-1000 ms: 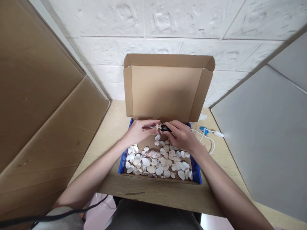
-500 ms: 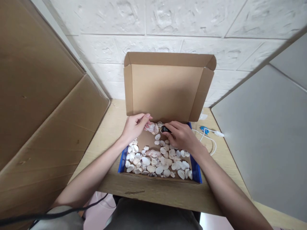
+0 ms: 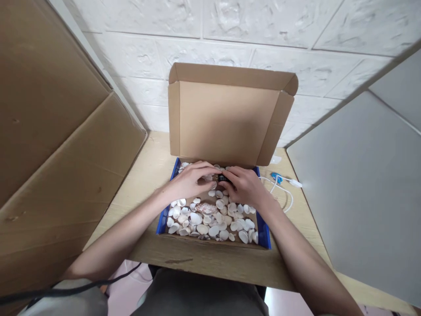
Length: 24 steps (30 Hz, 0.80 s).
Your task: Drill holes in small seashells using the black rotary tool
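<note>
My right hand (image 3: 245, 185) is closed round a small black cylindrical tool (image 3: 223, 177) with a brass-coloured tip, which looks like a mini drill. From the left, my left hand (image 3: 194, 179) curls its thumb and fingers about the brass-coloured end. Whether a shell is also pinched there is hidden. Both hands are over the far half of an open cardboard box (image 3: 194, 153) with blue sides. White seashells (image 3: 202, 229) cover much of its bottom, and a larger speckled brownish shell (image 3: 206, 208) lies among them.
The box lid (image 3: 226, 118) stands raised against the white brick-pattern wall (image 3: 230, 22). A white cable (image 3: 286, 191) with a blue piece (image 3: 276, 177) lies right of the box. A cardboard panel (image 3: 72, 145) is on the left, a grey panel (image 3: 368, 184) on the right.
My left hand has moved right, bringing its fingers to the tool's brass-coloured end. My right hand still holds the black tool. The whole view has shifted slightly.
</note>
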{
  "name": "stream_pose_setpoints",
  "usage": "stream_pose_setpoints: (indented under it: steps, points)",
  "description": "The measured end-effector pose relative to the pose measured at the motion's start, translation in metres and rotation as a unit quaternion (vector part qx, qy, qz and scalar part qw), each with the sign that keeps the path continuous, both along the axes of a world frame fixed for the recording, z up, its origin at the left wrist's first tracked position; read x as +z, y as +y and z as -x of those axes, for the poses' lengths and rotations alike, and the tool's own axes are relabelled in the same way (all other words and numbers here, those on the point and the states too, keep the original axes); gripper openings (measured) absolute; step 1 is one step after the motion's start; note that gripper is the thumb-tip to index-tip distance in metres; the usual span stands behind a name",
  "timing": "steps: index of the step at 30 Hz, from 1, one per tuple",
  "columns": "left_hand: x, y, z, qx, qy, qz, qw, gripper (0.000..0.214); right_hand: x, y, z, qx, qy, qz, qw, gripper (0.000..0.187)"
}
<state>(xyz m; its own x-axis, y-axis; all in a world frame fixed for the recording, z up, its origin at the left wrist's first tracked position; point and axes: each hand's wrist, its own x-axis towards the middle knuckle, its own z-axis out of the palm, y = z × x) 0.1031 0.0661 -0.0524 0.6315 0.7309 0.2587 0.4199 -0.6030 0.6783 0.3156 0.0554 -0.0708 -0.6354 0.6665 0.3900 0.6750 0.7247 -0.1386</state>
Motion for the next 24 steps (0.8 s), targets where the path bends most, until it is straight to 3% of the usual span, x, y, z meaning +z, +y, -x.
stream_pose_setpoints:
  steps: [5, 10, 16, 18, 22, 24]
  points:
    - [0.001, -0.001, 0.002, 0.048, -0.008, -0.045, 0.998, 0.041, 0.001, 0.0, -0.001, -0.016, 0.008, -0.024, 1.0, 0.025]
    - [0.0, 0.0, 0.005, 0.099, -0.043, -0.097, 0.989, 0.051, -0.003, 0.003, -0.003, -0.074, 0.032, -0.071, 0.994, 0.025]
    - [-0.001, -0.001, 0.005, 0.158, -0.089, -0.153, 0.971, 0.033, -0.006, 0.006, -0.003, -0.139, 0.034, -0.111, 0.983, 0.026]
    - [-0.004, -0.002, 0.005, 0.12, -0.07, -0.158, 0.978, 0.026, -0.006, 0.006, -0.003, -0.153, 0.03, -0.111, 0.982, 0.026]
    - [-0.01, -0.002, 0.003, -0.013, 0.042, -0.16, 0.986, 0.028, -0.006, 0.006, -0.002, -0.161, 0.03, -0.095, 0.982, 0.025]
    - [-0.011, -0.001, 0.003, -0.039, 0.083, -0.167, 0.982, 0.03, -0.007, 0.006, -0.002, -0.163, 0.035, -0.091, 0.982, 0.025]
